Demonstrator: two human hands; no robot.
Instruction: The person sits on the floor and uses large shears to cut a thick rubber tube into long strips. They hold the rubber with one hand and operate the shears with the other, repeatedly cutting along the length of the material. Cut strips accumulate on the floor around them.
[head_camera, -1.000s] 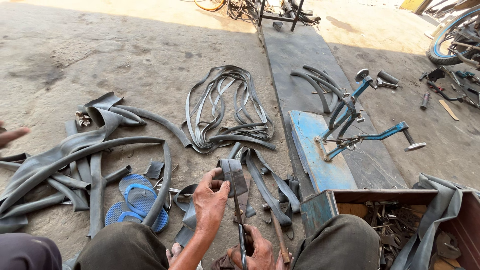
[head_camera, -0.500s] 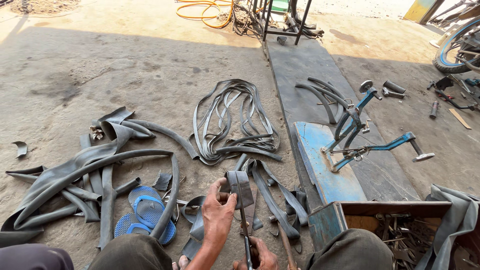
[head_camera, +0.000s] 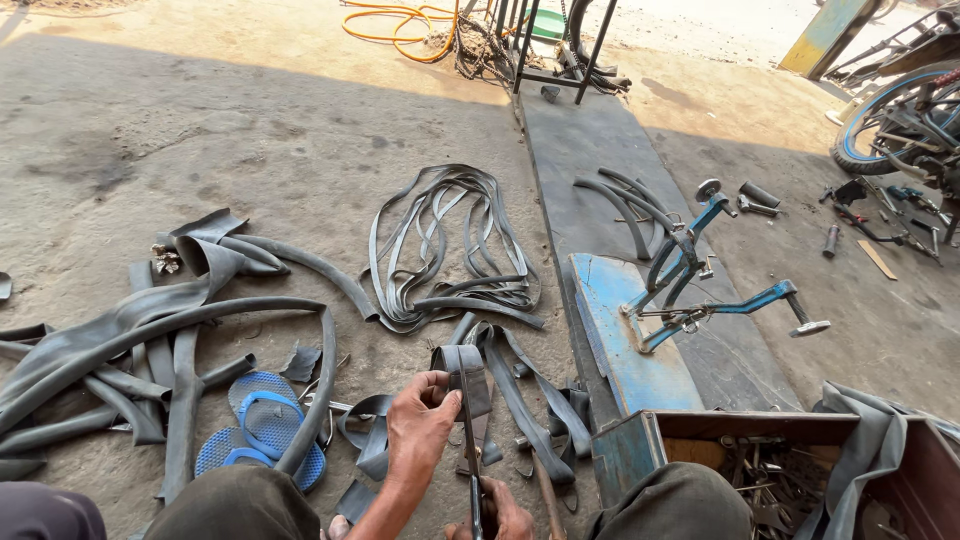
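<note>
The left hand (head_camera: 420, 425) is closed around a strip of black rubber inner tube (head_camera: 466, 368), thumb and fingers pinching its folded upper end just above the person's knees. The rubber is matte, flat and flexible, and it hangs down from the hand. The right hand (head_camera: 500, 512) is lower, directly under the strip, with its fingers wrapped on the handles of dark metal scissors (head_camera: 472, 470); the narrow blades point up along the strip and touch it.

Left of the strip lies a pair of blue rubber sandals (head_camera: 255, 430) with a ribbed surface, and around them many long, flattened tube pieces (head_camera: 150, 330) spread over the rough concrete floor (head_camera: 250, 130). Behind the strip, a coil of thin rubber bands (head_camera: 450, 250) lies in loops. Right of the strip stands a worn blue metal plate (head_camera: 625, 340) carrying a blue tubular clamp frame (head_camera: 690, 275), and nearer, a rusty open toolbox (head_camera: 700, 440) with blue painted wall.
</note>
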